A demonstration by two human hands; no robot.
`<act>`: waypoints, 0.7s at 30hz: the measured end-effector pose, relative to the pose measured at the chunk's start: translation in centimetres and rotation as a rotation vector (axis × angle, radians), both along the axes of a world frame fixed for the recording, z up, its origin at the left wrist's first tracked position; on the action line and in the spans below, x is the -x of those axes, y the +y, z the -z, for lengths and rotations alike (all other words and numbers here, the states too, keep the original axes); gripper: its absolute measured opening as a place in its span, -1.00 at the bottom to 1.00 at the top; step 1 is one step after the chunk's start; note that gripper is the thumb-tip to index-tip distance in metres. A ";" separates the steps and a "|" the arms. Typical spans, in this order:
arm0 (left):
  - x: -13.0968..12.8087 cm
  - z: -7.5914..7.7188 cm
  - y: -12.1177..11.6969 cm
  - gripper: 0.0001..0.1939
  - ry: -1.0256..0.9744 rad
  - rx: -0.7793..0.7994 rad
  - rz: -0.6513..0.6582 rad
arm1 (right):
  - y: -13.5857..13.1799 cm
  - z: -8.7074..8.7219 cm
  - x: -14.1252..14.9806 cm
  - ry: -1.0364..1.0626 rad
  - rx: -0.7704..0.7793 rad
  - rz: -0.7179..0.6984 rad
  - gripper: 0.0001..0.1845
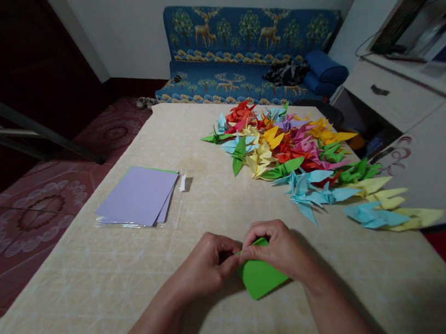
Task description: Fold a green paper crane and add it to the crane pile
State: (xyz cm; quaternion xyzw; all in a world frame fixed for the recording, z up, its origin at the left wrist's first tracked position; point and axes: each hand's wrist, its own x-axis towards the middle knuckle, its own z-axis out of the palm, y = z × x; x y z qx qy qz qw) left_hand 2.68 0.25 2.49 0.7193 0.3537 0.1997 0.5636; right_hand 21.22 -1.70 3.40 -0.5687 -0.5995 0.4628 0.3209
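Note:
A folded green paper (259,278) lies on the cream tablecloth (98,284) near the front edge. My left hand (207,263) pinches its upper left edge with curled fingers. My right hand (276,248) presses and pinches the paper's top from the right, fingers closed over it. Both hands meet at the paper's upper corner, which they partly hide.
A pile of many coloured paper cranes (301,161) spreads across the table's right side. A stack of lilac paper sheets (139,195) in a clear wrapper lies at the left. A blue patterned sofa (247,47) stands behind the table. A white cabinet (415,118) is at the right.

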 end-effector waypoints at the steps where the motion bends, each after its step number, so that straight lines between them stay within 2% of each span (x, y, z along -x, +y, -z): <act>1: 0.0 -0.1 0.0 -0.58 -0.007 -0.019 -0.011 | 0.0 0.1 -0.1 -0.003 -0.029 0.007 -0.87; 5: 0.4 -0.3 0.4 -0.58 -0.028 -0.058 -0.083 | 0.4 0.6 -0.5 0.068 -0.027 0.092 -0.87; 9: 0.6 0.1 0.8 -0.60 -0.023 -0.020 -0.171 | 0.9 1.1 -1.1 0.154 -0.020 0.206 -0.81; 11: 0.5 0.4 1.0 -0.58 -0.059 0.021 -0.306 | 1.1 1.5 -1.3 0.170 -0.082 0.332 -0.75; 14: 0.3 0.7 1.3 -0.57 -0.184 0.103 -0.600 | 1.2 2.1 -1.1 0.314 -0.132 0.521 -0.62; 16: -0.2 0.6 1.2 -0.60 -0.277 0.179 -0.736 | 1.0 2.4 -0.3 0.485 -0.062 0.496 -0.52; 17: -0.4 0.5 1.1 -0.62 -0.319 0.218 -0.760 | 0.9 2.5 0.4 0.549 -0.010 0.424 -0.44; 19: -1.1 0.2 0.8 -0.65 -0.385 0.280 -0.741 | 0.7 2.5 1.9 0.619 0.019 0.340 -0.28; 20: -1.4 0.1 0.7 -0.65 -0.409 0.301 -0.709 | 0.6 2.4 2.7 0.637 0.031 0.311 -0.28; 21: -1.6 0.0 0.5 -0.65 -0.426 0.318 -0.668 | 0.5 2.3 3.4 0.633 0.052 0.294 -0.37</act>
